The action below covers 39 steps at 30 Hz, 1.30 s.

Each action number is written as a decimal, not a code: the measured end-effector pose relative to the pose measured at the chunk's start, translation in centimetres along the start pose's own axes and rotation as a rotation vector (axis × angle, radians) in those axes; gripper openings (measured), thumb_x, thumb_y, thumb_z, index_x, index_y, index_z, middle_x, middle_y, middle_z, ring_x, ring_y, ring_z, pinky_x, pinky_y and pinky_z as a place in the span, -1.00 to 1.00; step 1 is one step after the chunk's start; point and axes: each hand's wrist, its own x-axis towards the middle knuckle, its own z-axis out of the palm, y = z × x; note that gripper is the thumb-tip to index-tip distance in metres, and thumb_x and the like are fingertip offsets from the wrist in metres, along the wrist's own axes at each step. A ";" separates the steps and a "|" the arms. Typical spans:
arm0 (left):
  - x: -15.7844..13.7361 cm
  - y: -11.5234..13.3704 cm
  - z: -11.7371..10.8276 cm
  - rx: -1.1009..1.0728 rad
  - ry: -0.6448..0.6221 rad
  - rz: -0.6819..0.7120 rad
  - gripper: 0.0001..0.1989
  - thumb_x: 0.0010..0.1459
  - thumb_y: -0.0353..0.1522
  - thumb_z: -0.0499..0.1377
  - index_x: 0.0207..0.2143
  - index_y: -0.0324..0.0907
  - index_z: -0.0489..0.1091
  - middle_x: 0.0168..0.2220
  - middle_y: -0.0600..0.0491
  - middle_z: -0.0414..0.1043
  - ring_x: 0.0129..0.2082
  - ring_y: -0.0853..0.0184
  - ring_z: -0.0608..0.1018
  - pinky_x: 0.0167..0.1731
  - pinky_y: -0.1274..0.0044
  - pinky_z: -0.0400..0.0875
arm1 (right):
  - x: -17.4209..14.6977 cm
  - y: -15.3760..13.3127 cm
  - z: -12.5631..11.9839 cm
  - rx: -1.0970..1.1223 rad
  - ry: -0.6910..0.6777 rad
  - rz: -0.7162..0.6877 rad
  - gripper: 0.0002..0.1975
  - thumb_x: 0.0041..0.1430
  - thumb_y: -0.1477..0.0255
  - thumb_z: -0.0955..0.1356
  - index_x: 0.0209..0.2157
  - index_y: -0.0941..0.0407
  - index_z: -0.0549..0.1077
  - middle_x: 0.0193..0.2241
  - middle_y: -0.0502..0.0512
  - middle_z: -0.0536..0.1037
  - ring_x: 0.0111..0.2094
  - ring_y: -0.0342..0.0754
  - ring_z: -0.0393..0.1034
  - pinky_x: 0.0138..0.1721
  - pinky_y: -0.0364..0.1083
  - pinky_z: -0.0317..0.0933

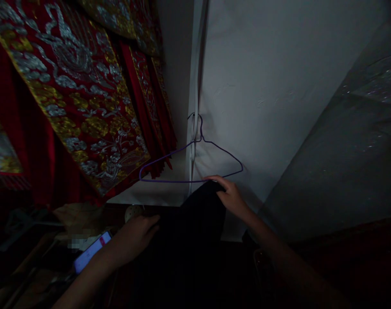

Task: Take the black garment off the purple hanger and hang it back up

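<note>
Two bare hands work at a dark cloth (195,231) in the lower centre of the frame, beneath a purple wire hanger (166,181). The right hand (231,197), right of centre, pinches the cloth's top edge between thumb and fingers, its fingertips at the hanger's bottom bar. The left hand (138,235), lower and left of centre, reaches the cloth's left side; too little light falls there to tell whether its grip is pressed together. The hanger hangs near the middle by its hook, at a pale cord (197,64) running down the white wall (272,86). Red embroidered hangings (95,126) with silver and gold patterns fill the upper left. A phone (89,255) with a lit screen shows at the lower left, beside the left forearm.
</note>
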 end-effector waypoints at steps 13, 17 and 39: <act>5.1 0.2 -5.2 0.177 0.173 0.120 -0.74 0.28 -0.28 -0.04 -0.32 -0.13 0.40 -0.23 -0.03 0.40 -0.20 0.18 0.50 -0.14 0.37 0.40 | 0.8 -1.9 -1.7 0.012 0.044 0.079 -0.74 -0.09 0.45 0.27 -0.38 0.07 0.58 -0.43 0.02 0.60 -0.34 0.01 0.46 -0.25 -0.07 0.30; 6.3 -0.2 -5.5 0.182 0.169 0.058 -0.70 0.24 -0.23 -0.07 -0.39 -0.13 0.37 -0.31 -0.03 0.43 -0.26 0.17 0.53 -0.19 0.35 0.40 | 0.9 -2.7 -1.7 -0.021 0.103 0.073 -0.88 -0.07 0.42 0.31 -0.53 0.10 0.48 -0.59 -0.05 0.42 -0.50 -0.08 0.28 -0.45 -0.14 0.11; 6.7 -1.1 -4.7 0.153 0.275 -0.026 -0.51 0.24 -0.30 0.06 0.20 -0.21 0.36 0.04 -0.09 0.59 0.04 0.11 0.61 0.12 0.29 0.45 | 0.2 -2.7 -0.3 -0.073 0.198 0.094 -0.83 -0.06 0.35 0.31 -0.63 0.09 0.32 -0.65 -0.08 0.23 -0.54 -0.13 0.13 -0.52 -0.14 -0.02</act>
